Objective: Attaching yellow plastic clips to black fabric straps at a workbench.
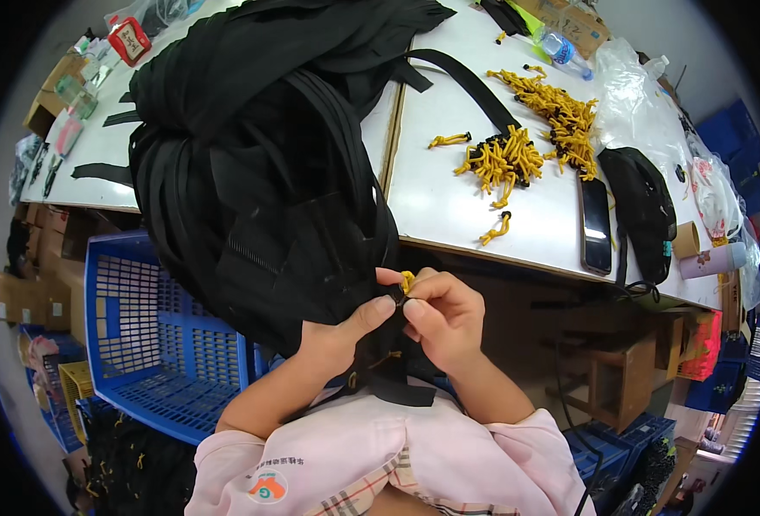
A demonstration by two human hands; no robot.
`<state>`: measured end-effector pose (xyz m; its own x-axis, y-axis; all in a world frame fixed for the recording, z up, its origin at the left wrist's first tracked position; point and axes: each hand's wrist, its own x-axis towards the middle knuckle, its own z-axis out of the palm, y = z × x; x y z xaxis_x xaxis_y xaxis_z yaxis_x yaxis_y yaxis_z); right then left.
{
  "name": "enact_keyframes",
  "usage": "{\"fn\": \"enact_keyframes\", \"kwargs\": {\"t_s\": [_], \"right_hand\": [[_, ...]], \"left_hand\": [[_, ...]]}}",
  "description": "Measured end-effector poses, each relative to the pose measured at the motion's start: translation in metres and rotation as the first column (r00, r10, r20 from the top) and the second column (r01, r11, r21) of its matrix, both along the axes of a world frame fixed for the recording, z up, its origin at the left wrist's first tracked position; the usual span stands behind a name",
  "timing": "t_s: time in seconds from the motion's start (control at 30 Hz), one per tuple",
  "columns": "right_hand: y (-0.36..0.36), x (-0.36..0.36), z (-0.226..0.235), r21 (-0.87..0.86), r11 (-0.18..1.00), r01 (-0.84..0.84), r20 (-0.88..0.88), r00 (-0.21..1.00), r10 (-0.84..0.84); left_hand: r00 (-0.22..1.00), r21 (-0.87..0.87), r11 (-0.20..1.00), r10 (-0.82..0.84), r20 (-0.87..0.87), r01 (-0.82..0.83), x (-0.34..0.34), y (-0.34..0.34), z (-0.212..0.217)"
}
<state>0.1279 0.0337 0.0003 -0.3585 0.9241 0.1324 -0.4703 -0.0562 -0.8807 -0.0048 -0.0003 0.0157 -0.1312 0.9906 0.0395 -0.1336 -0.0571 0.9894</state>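
Note:
Just in front of my body, both hands meet at a short yellow cord loop [407, 280] with a small black end piece. My left hand [341, 335] is closed, its thumb pressing down on black material at the cord. My right hand [450, 316] pinches the cord's black end between thumb and fingertips. Partly under my left hand hangs a big heap of black webbing and fabric [260, 193], spilling off the table edge. A black strap end [401, 394] lies against my shirt below the hands. Fingers cover exactly how cord and fabric join.
On the white table [432, 193] lie piles of yellow cord loops [505, 163], a phone [596, 225], a black pouch [642, 215], a tumbler [714, 261] and a plastic bottle [565, 53]. A blue crate [161, 344] stands at lower left; a wooden stool [616, 378] sits under the table.

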Motion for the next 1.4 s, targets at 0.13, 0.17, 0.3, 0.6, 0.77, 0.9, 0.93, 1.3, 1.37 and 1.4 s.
{"fn": "enact_keyframes", "kwargs": {"t_s": [0.13,0.17,0.3,0.6,0.77,0.9,0.93,1.3,1.37,1.4], "right_hand": [[0.011,0.015,0.008,-0.334,0.891,-0.309,-0.101,0.951,0.292],[0.011,0.014,0.010,-0.335,0.890,-0.310,-0.101,0.951,0.293],[0.002,0.006,0.010,-0.340,0.929,-0.145,0.008,0.988,0.157],[-0.010,0.003,0.000,-0.010,0.998,-0.059,0.140,0.988,0.060],[-0.005,0.004,-0.012,0.571,0.818,0.064,0.302,0.910,-0.282],[0.003,0.001,0.015,0.481,0.872,0.091,0.368,0.882,-0.295],[0.007,0.002,0.018,0.484,0.870,0.098,0.370,0.878,-0.304],[0.049,0.023,0.044,0.257,0.960,-0.108,0.799,0.583,-0.148],[0.104,0.042,0.021,0.685,0.725,0.066,0.719,0.097,-0.688],[0.124,0.055,0.023,0.719,0.690,0.085,0.695,-0.124,-0.708]], "left_hand": [[0.964,-0.063,0.975,-0.202,0.173,0.215,-0.009,0.001,-0.006],[0.964,-0.063,0.975,-0.200,0.173,0.213,-0.011,0.001,-0.005],[0.975,0.057,0.976,-0.204,-0.085,0.210,-0.012,0.003,-0.003],[0.942,0.177,0.970,-0.105,-0.320,0.169,-0.013,0.004,-0.002],[0.987,0.080,0.991,-0.099,-0.123,0.109,-0.008,0.006,0.000],[0.991,-0.018,1.000,-0.026,-0.129,0.024,-0.008,-0.001,-0.009],[0.957,-0.023,1.000,-0.017,-0.289,0.011,-0.007,-0.001,-0.006],[0.973,-0.092,0.994,0.083,0.217,-0.065,-0.016,0.005,0.006],[0.944,-0.113,0.989,-0.051,0.327,0.093,-0.017,0.003,0.001],[0.943,-0.118,0.986,-0.073,0.326,0.117,-0.012,0.004,0.000]]}}
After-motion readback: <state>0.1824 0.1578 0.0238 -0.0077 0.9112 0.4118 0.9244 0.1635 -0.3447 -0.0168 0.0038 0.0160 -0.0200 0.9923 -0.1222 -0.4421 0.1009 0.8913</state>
